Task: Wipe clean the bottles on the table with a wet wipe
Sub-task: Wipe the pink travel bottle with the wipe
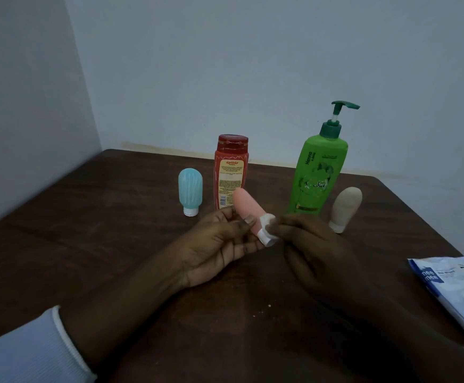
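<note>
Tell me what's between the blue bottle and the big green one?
The red bottle stands there, the held pink bottle just in front, head view.

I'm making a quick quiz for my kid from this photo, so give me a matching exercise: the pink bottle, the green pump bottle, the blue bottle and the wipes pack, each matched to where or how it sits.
Things:
1. pink bottle
2. green pump bottle
3. blue bottle
4. wipes pack

States:
A. lies flat at the table's right edge
B. stands on its cap, farthest left
C. gripped by the left hand; the right hand pinches the wet wipe at its cap
D. stands upright, tallest

Pairs: 1-C, 2-D, 3-B, 4-A
</note>
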A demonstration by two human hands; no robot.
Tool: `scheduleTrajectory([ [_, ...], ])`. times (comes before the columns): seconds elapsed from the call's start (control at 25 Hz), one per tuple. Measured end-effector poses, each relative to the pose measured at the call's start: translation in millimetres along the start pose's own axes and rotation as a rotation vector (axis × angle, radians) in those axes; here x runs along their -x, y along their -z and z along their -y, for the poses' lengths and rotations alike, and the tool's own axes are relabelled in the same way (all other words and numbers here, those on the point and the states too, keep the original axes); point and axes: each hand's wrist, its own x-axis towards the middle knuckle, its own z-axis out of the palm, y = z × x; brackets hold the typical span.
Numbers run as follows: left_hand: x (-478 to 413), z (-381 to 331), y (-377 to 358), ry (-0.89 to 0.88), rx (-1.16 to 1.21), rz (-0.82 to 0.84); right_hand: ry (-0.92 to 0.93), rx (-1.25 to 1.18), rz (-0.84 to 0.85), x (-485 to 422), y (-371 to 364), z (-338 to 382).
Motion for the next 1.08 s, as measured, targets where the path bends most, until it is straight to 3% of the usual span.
scheduleTrajectory([
  [0.24,1.7,-1.3,-4.7,0.049,0.013,-0.015,0.131,0.077,0.082,0.4,0.1,-3.0],
  [0.52,4.9,-2.8,-3.8,0.010,0.047,0.019,-0.069,-0.072,-0.008,-0.4,1.7,-7.5],
  [0.72,3.8,-5.1,-4.4,-0.017,0.084,0.000,-0.188,-0.027,-0.017,-0.4,3.5,-15.7],
  [0.84,3.9,-6.1,-4.0,0.010,0.081,-0.007,-0.121,-0.055,-0.132,2.7,5.5,-8.7],
  [0.96,4.9,-4.0,-4.9,-0.004,0.073,-0.001,-0.015,-0.075,-0.073,0.9,4.8,-0.9],
  [1.08,5.0,-2.1,-7.6,0.017,0.092,-0.019,-0.167,-0.086,-0.067,-2.1,5.0,-7.9],
])
